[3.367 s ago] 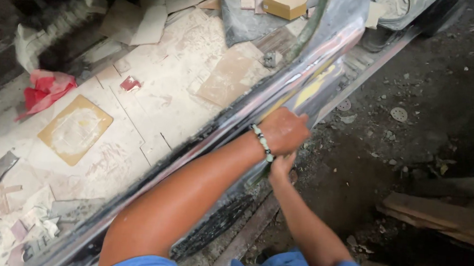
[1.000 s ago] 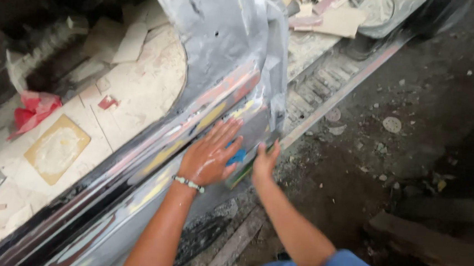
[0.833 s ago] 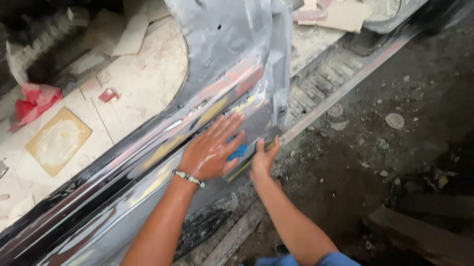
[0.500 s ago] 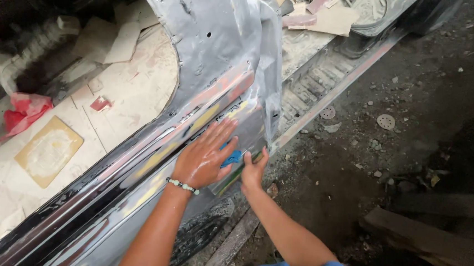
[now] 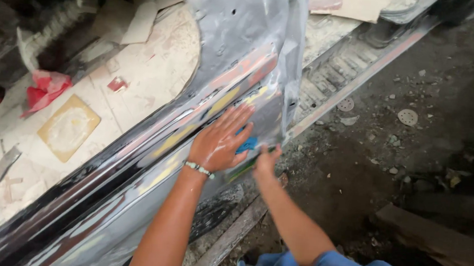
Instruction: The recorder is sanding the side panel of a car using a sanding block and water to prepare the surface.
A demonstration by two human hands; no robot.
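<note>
**Hands settle low on the wet panel**

Since a few seconds ago, both hands have moved from the sill edge onto the grey car body panel (image 5: 237,49). The left hand (image 5: 220,143) lies flat, fingers spread. The right hand (image 5: 267,156) presses a blue sanding block (image 5: 246,145) against the panel's lower edge.

Left hand (image 5: 219,143) flat on panel (image 5: 243,50), blue pad (image 5: 247,145)
</note>
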